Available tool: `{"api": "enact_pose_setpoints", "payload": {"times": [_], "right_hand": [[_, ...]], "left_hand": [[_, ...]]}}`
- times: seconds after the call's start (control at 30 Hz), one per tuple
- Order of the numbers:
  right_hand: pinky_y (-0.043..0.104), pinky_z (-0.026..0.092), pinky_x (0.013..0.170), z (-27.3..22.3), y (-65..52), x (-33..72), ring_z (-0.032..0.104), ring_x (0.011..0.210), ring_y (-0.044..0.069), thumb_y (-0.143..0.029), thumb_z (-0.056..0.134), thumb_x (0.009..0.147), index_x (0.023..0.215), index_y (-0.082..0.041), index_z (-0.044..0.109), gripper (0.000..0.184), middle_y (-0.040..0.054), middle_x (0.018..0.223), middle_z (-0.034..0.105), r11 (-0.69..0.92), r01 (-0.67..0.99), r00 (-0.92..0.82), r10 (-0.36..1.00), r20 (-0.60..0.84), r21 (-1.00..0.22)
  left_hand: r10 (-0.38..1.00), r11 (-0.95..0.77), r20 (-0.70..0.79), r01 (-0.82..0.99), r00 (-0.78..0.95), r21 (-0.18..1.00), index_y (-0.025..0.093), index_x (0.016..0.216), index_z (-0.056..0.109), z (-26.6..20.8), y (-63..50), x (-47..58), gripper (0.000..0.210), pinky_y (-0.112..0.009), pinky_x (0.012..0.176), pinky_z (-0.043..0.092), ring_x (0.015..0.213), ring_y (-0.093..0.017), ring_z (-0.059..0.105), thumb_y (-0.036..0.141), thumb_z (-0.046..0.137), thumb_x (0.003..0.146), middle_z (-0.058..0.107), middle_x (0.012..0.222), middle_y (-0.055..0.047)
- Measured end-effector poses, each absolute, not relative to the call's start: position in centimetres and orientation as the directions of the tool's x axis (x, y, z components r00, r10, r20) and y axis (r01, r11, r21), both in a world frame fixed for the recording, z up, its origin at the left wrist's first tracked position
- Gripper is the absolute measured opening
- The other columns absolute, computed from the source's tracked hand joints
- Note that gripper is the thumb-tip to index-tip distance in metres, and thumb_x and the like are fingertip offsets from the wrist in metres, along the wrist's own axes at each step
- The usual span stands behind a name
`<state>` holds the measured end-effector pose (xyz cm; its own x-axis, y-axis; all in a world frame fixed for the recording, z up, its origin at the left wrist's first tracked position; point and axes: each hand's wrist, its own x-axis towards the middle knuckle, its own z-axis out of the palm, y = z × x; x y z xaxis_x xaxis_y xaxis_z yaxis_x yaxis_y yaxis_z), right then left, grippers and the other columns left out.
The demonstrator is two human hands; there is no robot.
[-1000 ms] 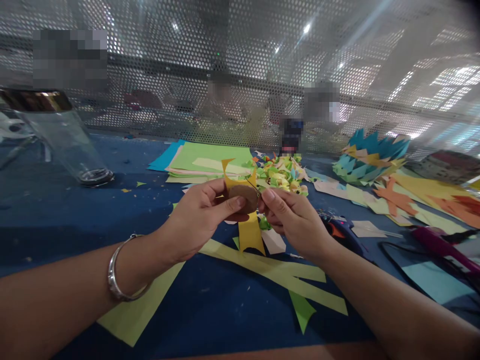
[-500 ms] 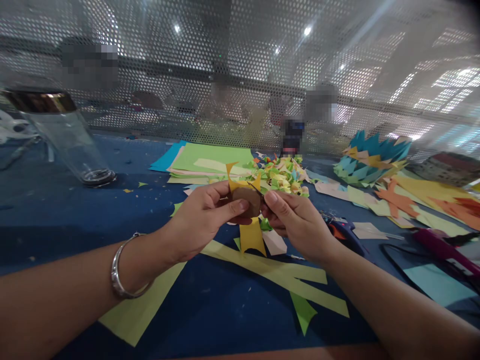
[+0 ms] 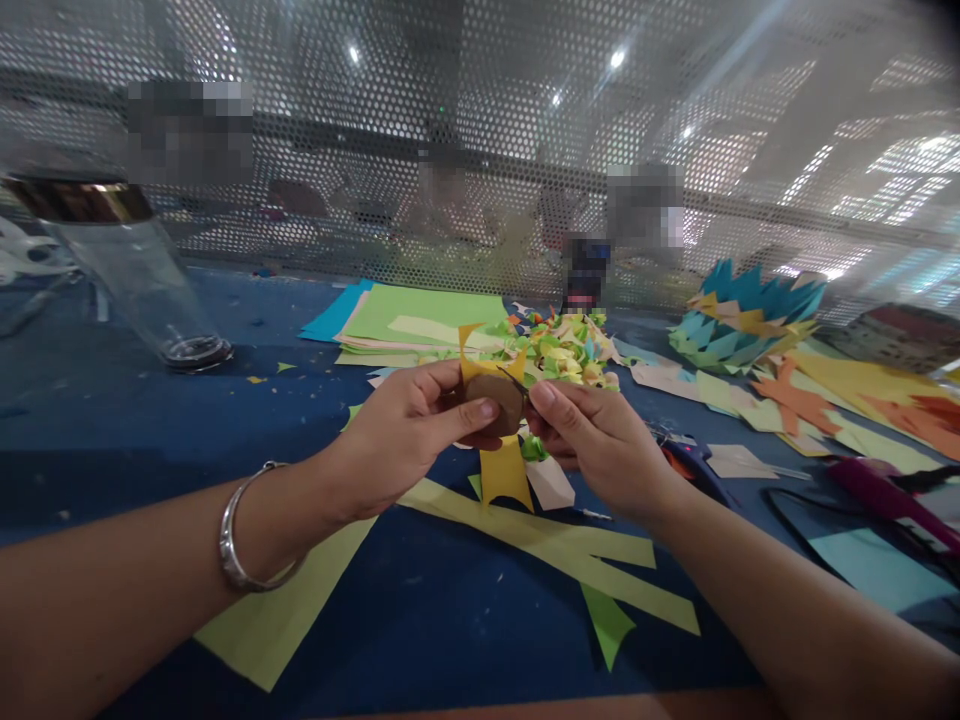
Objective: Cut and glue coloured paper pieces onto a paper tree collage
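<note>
Both hands are up over the blue counter (image 3: 112,420). The left hand (image 3: 397,440) pinches a round brown cardboard disc with yellow paper points (image 3: 491,395) between thumb and fingers, held just above the counter at mid-scene. The right hand (image 3: 600,445) has its fingers pressed together at the disc's right edge. Far left stands a clear glass jar with a gold rim (image 3: 124,265); its contents cannot be made out.
</note>
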<state>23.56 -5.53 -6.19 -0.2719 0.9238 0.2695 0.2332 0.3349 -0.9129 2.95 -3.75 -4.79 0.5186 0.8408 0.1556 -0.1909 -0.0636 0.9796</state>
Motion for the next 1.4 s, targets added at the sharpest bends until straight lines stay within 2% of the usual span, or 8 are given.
{"api": "enact_pose_setpoints", "payload": {"times": [0.27,0.57,1.0,1.23,1.4], "right_hand": [[0.026,0.021,0.044,-6.1,-5.3,23.9,0.024,0.046,0.008,-0.059,0.05,0.099,0.073,-0.02,0.055,0.047,-0.0072,0.056,0.031,0.364,0.291,-0.302,0.912,0.276,-0.885],[0.024,0.022,0.045,-5.9,-5.3,24.5,0.028,0.048,0.006,-0.058,0.048,0.101,0.071,-0.019,0.054,0.049,-0.0065,0.057,0.033,0.395,0.367,-0.329,0.902,0.28,-0.842],[0.025,0.023,0.047,-5.9,-4.9,24.7,0.028,0.048,0.007,-0.06,0.047,0.1,0.069,-0.019,0.051,0.052,-0.0074,0.056,0.031,0.43,0.413,-0.334,0.891,0.306,-0.803],[0.027,0.024,0.05,-5.3,-5.1,24.7,0.033,0.052,0.008,-0.061,0.045,0.101,0.068,-0.019,0.051,0.053,-0.0059,0.057,0.035,0.466,0.511,-0.347,0.88,0.323,-0.722],[0.028,0.025,0.052,-5.1,-5.2,24.7,0.034,0.053,0.008,-0.059,0.044,0.102,0.067,-0.019,0.049,0.053,-0.0056,0.058,0.036,0.494,0.535,-0.357,0.867,0.347,-0.685]], "left_hand": [[0.842,-0.087,0.158,-0.161,0.515,0.983,0.017,0.105,0.07,-4.9,-3.2,2.7,0.023,-0.03,0.083,0.059,0.092,-0.017,0.068,0.026,0.077,0.084,0.072,0.104,-0.005],[0.831,-0.186,0.204,-0.086,0.517,0.979,0.014,0.102,0.07,-4.6,-3.1,2.6,0.02,-0.03,0.077,0.056,0.084,-0.016,0.066,0.024,0.074,0.085,0.072,0.095,-0.005],[0.855,-0.154,0.168,-0.07,0.49,0.986,0.014,0.095,0.071,-4.8,-2.8,2.4,0.017,-0.027,0.076,0.057,0.08,-0.013,0.067,0.023,0.077,0.082,0.069,0.088,-0.003],[0.861,-0.143,0.138,-0.029,0.49,0.989,0.014,0.097,0.072,-4.9,-2.7,2.4,0.019,-0.026,0.074,0.057,0.085,-0.015,0.066,0.025,0.077,0.082,0.07,0.093,-0.004],[0.857,-0.103,0.129,-0.078,0.5,0.992,0.015,0.095,0.074,-5.0,-2.9,2.3,0.017,-0.026,0.077,0.056,0.082,-0.013,0.066,0.025,0.078,0.082,0.07,0.091,-0.003]]}}
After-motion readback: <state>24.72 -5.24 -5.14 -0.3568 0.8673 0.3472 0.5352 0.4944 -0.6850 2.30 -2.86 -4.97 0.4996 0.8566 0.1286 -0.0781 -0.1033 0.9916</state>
